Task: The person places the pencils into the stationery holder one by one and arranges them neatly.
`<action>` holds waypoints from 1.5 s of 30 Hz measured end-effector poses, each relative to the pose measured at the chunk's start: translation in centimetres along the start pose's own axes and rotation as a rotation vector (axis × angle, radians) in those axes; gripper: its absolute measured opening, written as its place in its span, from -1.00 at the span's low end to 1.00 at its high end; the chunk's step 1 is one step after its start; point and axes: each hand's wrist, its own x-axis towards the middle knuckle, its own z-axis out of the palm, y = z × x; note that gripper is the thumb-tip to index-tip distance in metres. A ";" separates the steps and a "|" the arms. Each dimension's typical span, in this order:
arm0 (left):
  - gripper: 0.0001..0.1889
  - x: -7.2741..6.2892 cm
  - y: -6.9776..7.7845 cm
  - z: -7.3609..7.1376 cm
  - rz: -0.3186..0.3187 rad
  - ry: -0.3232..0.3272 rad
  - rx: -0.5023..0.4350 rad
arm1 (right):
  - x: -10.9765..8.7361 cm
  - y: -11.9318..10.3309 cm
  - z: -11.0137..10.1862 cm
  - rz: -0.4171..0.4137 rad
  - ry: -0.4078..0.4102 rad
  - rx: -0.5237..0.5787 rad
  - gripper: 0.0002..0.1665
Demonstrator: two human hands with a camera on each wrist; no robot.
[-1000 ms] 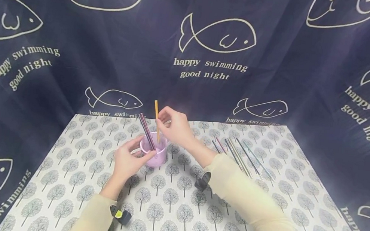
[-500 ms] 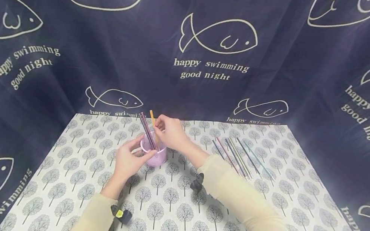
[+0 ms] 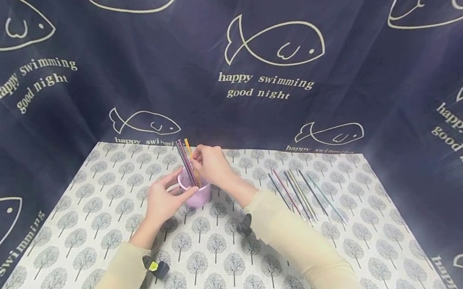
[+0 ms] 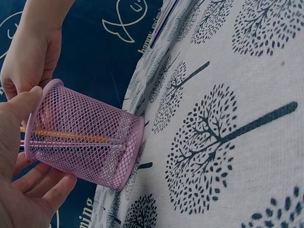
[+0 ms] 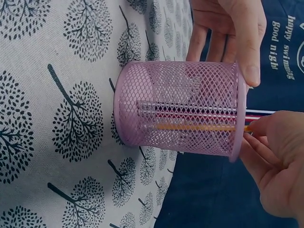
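Note:
A pink mesh pen holder [image 3: 198, 200] stands on the cloth. My left hand [image 3: 164, 198] holds it at the rim, thumb on the near side and fingers on the far side. Two or more dark and reddish pencils [image 3: 182, 154] lean to the left inside it. Just over the rim, my right hand [image 3: 212, 163] pinches a yellow pencil [image 3: 187, 147] between thumb and fingers. Through the mesh in the right wrist view, the lower part of the yellow pencil [image 5: 199, 127] shows inside the holder, close to the base and beside the other pencils.
Several thin pencils [image 3: 302, 194] in different colours lie side by side on the tree-print tablecloth [image 3: 219, 256], right of the holder. A dark blue curtain [image 3: 259, 119] with fish drawings hangs behind and around the table.
My right hand has moved down and slightly left, lowering the yellow pencil deeper into the pen holder. My left hand keeps its grip on the rim.

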 end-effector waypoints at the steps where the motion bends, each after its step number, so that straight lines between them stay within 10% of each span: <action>1: -0.25 0.0 0.0 0.0 -0.002 -0.001 0.001 | 0.0 -0.1 0.0 0.006 -0.006 -0.012 -0.87; 26: -0.23 0.1 0.1 0.2 -0.030 0.003 -0.053 | 0.0 0.5 -2.4 0.030 0.002 -0.015 -0.82; 45: -0.23 0.0 0.4 0.1 -0.056 -0.002 -0.056 | -4.0 11.9 -9.8 0.155 0.079 -0.102 -0.85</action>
